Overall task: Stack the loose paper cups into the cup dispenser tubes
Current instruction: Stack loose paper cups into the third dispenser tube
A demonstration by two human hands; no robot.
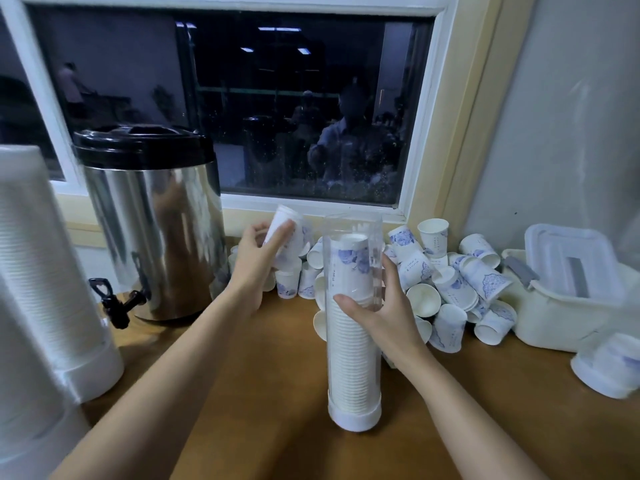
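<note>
Right hand (381, 306) grips the clear plastic tube (353, 375); left hand (256, 261), beside it, grips a blue-flowered paper cup (289, 223) (lower mouth-down, centred).

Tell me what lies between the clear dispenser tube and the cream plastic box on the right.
In the head view, a heap of loose paper cups fills the counter between dispenser tube and plastic box.

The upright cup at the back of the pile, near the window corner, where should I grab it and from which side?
Take the upright cup by its rim, coming down from above. It stands mouth up with its top free, while the pile of tipped cups crowds its base, so a side approach would likely knock them.
</note>
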